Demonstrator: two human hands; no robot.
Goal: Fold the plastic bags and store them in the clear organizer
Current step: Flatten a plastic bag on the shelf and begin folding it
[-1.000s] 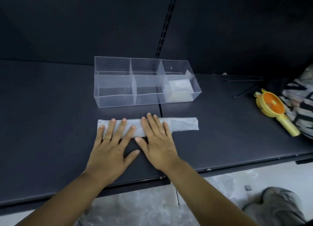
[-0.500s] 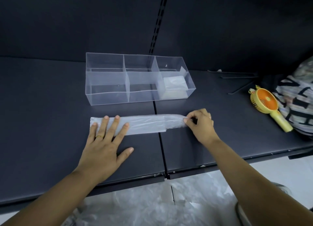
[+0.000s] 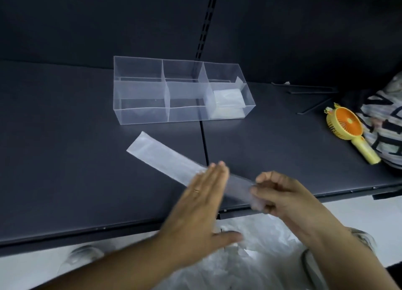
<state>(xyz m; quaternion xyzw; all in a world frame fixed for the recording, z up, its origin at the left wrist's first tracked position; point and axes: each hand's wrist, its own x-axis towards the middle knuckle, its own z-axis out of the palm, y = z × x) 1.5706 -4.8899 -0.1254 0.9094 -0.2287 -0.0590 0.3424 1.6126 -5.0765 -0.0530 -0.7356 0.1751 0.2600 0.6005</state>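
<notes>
The left hand [image 3: 200,209] is held flat, with the fingers straight and close together and the thumb spread wide; a thin ring [image 3: 196,190] is worn on one finger. Its fingertips are seen over a long, narrow strip of folded translucent plastic bag [image 3: 165,157], but the hand is blurred, so contact with the strip cannot be confirmed. The right hand [image 3: 282,194] is curled, and the near end of the strip is pinched between its thumb and fingers, just to the right of the left hand's fingertips.

From that pinch the strip runs diagonally away from both hands, up and to the left, across the dark matte shelf [image 3: 65,159]; its far end lies flat on the shelf beyond the left hand.

Further out, past the far end of the strip, a clear rectangular plastic organizer with inner dividers [image 3: 139,100] stands on the shelf. A white folded plastic bag [image 3: 228,97] is stored in its right-end compartment, straight ahead of the right hand.

Well to the right of the right hand, a yellow handheld fan with an orange centre [image 3: 345,124] lies on the shelf, touching a black-and-white striped cloth [image 3: 389,124]. Below the shelf edge, beneath both wrists, a heap of loose clear plastic bags [image 3: 256,252] is seen.
</notes>
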